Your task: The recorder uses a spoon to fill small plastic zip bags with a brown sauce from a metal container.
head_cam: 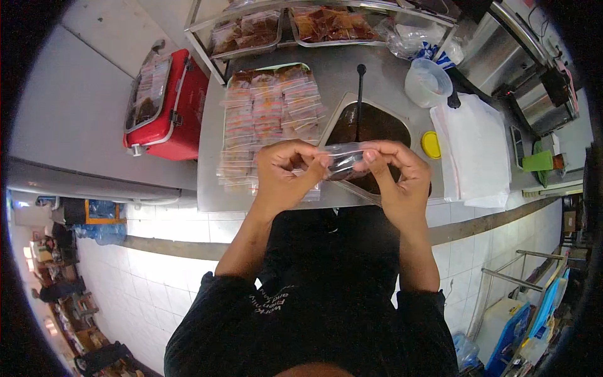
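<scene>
My left hand (293, 172) and my right hand (398, 176) pinch the two ends of a small clear plastic bag (343, 160) between thumbs and fingers. The bag is held above the near side of a rectangular metal pan (412, 126) of dark brown sauce. A long black-handled ladle (360, 94) stands in the pan, its lower end sunk in the sauce. Left of the pan, a light green tray (308, 67) carries rows of filled zip bags (266, 113) with red stripes; my left hand is over their near right part.
A red cooler box (191, 101) stands at left with a tray of bags on top. Behind, a metal rack (207, 54) holds trays of filled bags. To the right lie a translucent plastic tub (426, 85), a yellow lid (430, 144) and white plastic sheets (473, 151).
</scene>
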The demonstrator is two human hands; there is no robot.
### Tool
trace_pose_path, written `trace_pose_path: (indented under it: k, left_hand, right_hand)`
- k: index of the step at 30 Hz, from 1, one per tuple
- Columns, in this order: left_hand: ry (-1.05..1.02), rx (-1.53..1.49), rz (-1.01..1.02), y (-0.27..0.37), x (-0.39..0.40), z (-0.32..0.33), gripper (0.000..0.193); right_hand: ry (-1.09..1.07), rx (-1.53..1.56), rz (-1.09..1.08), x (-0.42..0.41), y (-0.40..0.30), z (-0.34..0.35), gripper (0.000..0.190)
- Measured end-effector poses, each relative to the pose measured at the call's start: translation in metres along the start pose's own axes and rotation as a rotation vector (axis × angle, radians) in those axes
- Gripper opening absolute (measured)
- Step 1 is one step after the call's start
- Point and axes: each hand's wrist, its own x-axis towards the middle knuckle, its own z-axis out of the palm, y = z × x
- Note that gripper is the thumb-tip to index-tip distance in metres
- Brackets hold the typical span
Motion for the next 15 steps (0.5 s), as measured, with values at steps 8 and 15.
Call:
trace_pose_path:
  k: [8, 15]
  left_hand:
    - [0.111, -0.119, 0.078, -0.0013, -0.0094, -0.0049, 0.008]
    - [0.127, 0.081, 0.146, -0.0069, -0.0096, -0.0029, 0.013]
  right_hand:
    - [0.002, -0.144, -0.069, 0.0003, -0.0012, 0.0020, 0.018]
    - [0.085, -0.207, -0.136, -0.0037, -0.0025, 0.0091, 0.014]
